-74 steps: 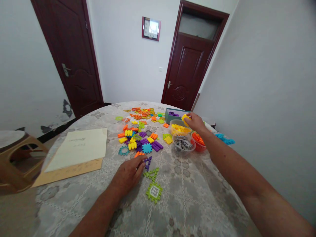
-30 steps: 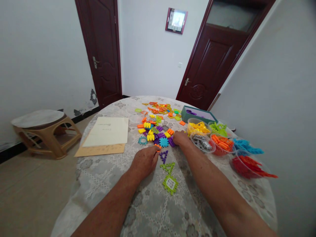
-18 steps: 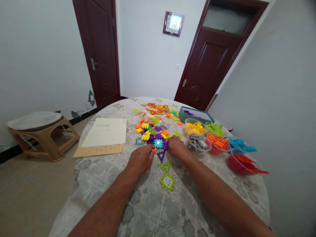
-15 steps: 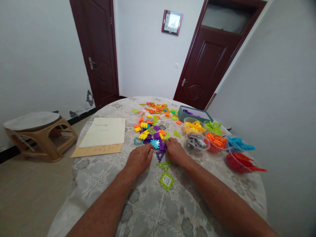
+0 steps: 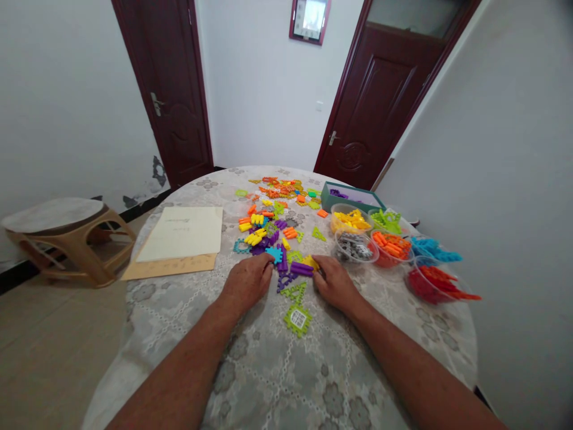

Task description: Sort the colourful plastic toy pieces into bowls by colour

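Nearest the person, a green square tile (image 5: 298, 319) with a white label lay flat on the patterned tablecloth (image 5: 268, 364). Just beyond it came a green triangle (image 5: 296, 292), and past that a purple triangle (image 5: 285, 281). The left hand (image 5: 248, 278) was beyond the green square tile and to its left, thumb and forefinger nearly together, pinching the near edge of a blue tile (image 5: 274, 254). The right hand (image 5: 335, 280) was beyond it to the right, fingertips at a yellow piece (image 5: 310, 261) and the end of a purple block (image 5: 302, 269); whether they gripped either could not be told. With so many loose pieces crowded there, a brush of the knuckles might scatter neighbours, and a light pinch on one edge could let the blue tile twist free. The blue tile, past the green square tile and a little left, looked small, bright and notch-edged; the purple block looked ribbed and lay crosswise. Farther from the green square tile, to the right, a clear tub (image 5: 358, 259) held gray pieces (image 5: 356, 245); to the left lay paper (image 5: 183, 235); farthest beyond was a heap of orange pieces (image 5: 281, 192).
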Demonstrator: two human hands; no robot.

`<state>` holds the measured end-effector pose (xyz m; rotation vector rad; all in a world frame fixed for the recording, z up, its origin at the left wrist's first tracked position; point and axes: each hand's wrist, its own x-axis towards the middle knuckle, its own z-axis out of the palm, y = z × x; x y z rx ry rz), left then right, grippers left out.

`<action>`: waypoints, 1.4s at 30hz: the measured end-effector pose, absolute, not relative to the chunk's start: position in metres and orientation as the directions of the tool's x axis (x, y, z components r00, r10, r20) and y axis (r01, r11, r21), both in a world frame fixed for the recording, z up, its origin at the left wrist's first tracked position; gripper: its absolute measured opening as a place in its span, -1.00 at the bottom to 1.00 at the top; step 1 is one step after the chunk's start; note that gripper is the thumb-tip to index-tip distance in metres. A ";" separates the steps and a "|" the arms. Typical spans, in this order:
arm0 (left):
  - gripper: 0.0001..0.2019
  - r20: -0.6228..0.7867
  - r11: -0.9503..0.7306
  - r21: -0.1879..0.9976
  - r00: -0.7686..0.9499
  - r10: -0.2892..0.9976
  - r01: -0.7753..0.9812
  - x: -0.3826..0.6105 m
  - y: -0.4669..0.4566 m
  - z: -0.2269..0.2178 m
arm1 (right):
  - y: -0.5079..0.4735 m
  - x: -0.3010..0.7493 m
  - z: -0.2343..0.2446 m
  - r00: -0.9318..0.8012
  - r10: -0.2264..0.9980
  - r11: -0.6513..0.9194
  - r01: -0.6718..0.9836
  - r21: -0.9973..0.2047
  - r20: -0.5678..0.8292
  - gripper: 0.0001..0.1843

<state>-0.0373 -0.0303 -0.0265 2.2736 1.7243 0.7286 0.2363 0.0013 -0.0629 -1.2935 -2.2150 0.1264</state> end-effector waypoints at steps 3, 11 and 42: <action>-0.70 0.280 -0.337 0.446 0.228 0.932 0.829 -0.036 -0.031 -0.027 | 0.004 0.234 -0.061 -0.398 0.834 0.524 0.787 -0.324 0.381 -0.55; -0.66 0.270 -0.373 0.456 0.273 0.923 0.808 -0.030 -0.035 -0.025 | 0.000 0.226 -0.044 -0.365 0.907 0.409 0.880 -0.243 0.209 -0.64; -0.67 -0.128 0.125 0.991 -0.045 0.991 -0.055 -0.028 -0.024 -0.019 | 0.043 0.175 -0.021 -0.477 0.696 0.698 0.625 -0.350 0.536 -0.70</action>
